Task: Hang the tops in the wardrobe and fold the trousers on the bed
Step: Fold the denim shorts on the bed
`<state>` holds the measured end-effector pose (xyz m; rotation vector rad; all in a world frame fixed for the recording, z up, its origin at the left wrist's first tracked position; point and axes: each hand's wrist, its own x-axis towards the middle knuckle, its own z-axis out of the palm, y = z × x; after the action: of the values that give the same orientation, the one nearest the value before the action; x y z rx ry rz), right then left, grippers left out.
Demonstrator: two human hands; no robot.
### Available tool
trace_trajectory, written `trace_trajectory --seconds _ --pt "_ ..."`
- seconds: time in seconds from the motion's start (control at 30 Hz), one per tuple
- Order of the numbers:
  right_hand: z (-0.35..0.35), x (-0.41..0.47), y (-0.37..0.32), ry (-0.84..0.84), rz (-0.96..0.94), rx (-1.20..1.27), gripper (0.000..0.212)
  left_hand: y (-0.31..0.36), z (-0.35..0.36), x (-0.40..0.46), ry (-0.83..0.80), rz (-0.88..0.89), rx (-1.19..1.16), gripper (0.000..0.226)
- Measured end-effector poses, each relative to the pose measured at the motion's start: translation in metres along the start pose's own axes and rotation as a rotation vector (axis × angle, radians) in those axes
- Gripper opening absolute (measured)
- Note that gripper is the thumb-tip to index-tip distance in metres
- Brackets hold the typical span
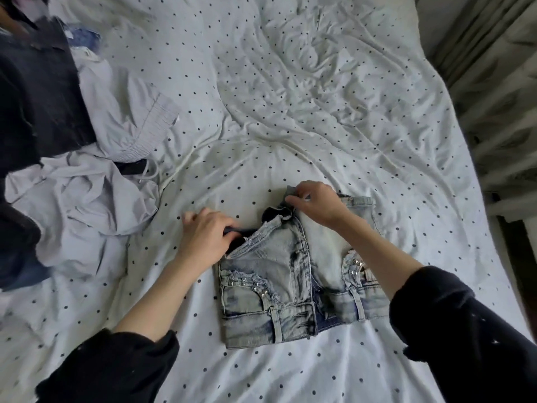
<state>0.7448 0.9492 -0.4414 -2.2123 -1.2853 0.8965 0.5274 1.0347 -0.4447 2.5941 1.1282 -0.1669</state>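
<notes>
One pair of washed denim shorts point(293, 274) on the dotted bed point(319, 112), no label legible; left hand point(207, 238) and right hand point(316, 203) each pinch a hem at twelve o'clock

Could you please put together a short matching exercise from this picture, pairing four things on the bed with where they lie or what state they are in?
Things:
1. denim shorts
2. left hand
3. pale garments
4. dark clothes

Places or states:
A. piled at the far left edge of the bed
B. crumpled in a heap, left of the hands
C. gripping a dark hem
D. laid flat on the dotted sheet, waistband nearest the person

Pairs: 1-D, 2-C, 3-B, 4-A
</notes>
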Motion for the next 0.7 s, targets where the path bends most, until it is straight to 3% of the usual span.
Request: trace_trajectory --seconds 0.13,0.23,0.4,0.5,0.6,0.7 --pt "-0.005 0.004 0.002 0.222 -0.030 0.128 0.028 -0.005 -0.003 -0.002 0.023 -0.219 -0.455 0.002" --pt "-0.006 0.009 0.005 0.294 -0.006 0.158 0.026 -0.018 -0.006 -0.003 -0.055 -0.429 -0.709 0.013" --pt "0.011 0.020 0.004 0.428 0.063 0.195 0.020 -0.036 -0.007 0.004 -0.162 -0.569 -0.712 0.028" --pt "0.017 0.025 -0.001 0.371 0.071 0.264 0.017 -0.039 -0.008 0.009 -0.160 -0.669 -0.943 0.024" --pt "0.018 0.028 -0.005 0.251 0.021 0.236 0.031 -0.045 -0.012 0.007 -0.091 -0.600 -0.988 0.003" --pt "0.018 0.023 -0.004 0.270 0.008 0.222 0.039 -0.045 -0.013 0.006 -0.161 -0.384 -0.814 0.010"
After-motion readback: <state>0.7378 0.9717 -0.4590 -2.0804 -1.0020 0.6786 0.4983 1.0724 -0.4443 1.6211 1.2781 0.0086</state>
